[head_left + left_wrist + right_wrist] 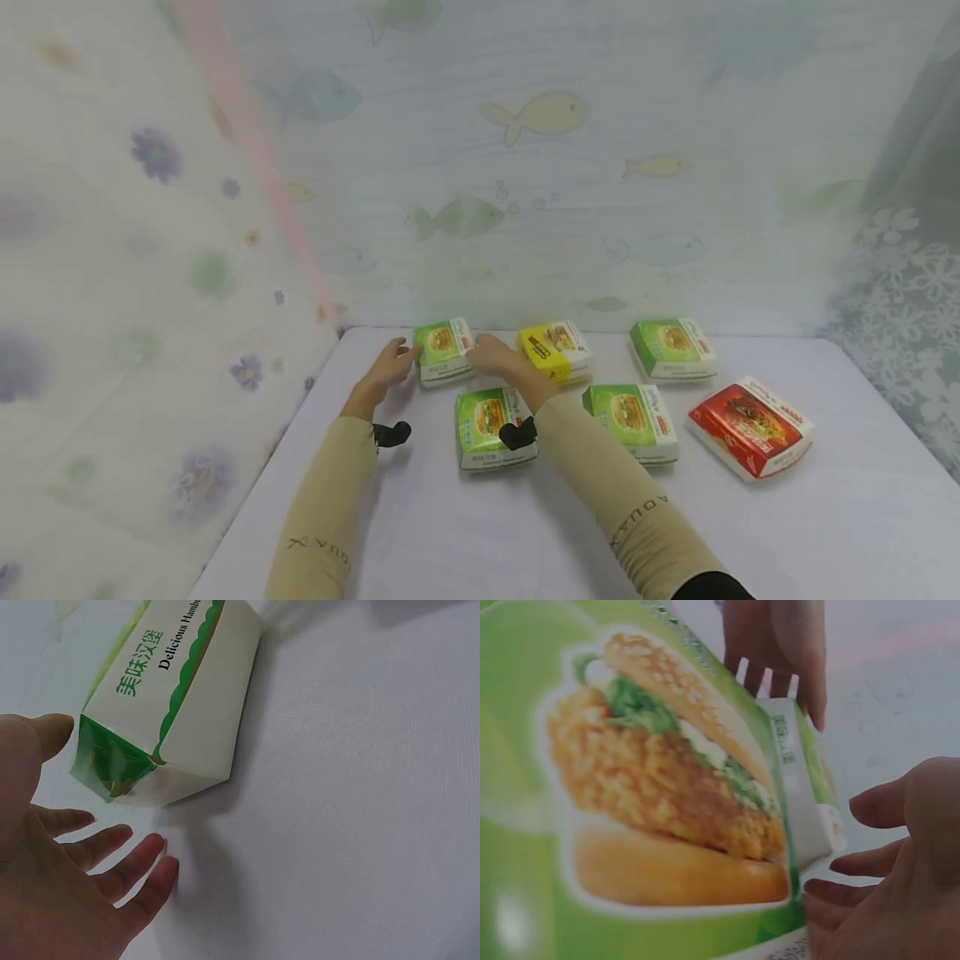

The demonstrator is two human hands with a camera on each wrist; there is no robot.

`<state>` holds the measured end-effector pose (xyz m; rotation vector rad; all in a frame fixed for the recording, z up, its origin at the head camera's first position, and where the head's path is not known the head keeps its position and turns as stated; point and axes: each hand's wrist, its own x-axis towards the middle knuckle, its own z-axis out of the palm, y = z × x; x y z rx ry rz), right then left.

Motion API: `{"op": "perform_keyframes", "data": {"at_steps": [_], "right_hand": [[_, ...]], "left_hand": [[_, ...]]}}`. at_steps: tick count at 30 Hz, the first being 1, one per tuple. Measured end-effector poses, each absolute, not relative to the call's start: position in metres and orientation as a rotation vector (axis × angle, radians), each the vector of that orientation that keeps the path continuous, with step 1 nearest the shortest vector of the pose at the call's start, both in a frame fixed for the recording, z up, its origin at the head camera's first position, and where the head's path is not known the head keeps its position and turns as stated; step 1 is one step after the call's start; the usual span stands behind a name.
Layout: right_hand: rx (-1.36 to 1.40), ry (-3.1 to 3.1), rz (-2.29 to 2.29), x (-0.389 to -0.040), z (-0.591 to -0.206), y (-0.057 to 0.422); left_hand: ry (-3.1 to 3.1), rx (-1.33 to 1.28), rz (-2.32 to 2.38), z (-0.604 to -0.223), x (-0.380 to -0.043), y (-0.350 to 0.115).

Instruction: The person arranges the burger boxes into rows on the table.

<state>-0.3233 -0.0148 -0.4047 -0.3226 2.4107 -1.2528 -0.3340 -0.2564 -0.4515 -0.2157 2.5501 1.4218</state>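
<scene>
A green and white hamburger box (442, 343) lies at the back left of the table, between the two hands. On its left side is my left hand (386, 371), thumb and fingers spread. In the left wrist view that hand (75, 877) stands beside the green end of the box (180, 712), fingers parted and holding nothing. My right hand (501, 358) is at the box's right side. The right wrist view has its fingers (866, 862) extended close to the box (799, 780), while a nearer green box (525, 847) fills the left of that view.
Another green box (483, 412) lies below the right forearm. A yellow box (547, 354) sits just right of the right hand. Farther right are two more green boxes (630, 414) (678, 343) and a red box (753, 425). Patterned curtains (547, 192) border the white table (465, 533).
</scene>
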Motion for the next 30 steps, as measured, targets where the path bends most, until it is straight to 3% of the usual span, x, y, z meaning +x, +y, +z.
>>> {"op": "perform_keyframes", "data": {"at_steps": [30], "right_hand": [[-0.238, 2.539, -1.106, -0.323, -0.401, -0.003]], "left_hand": [[2.572, -0.086, 1.408, -0.442, -0.335, -0.249]]}}
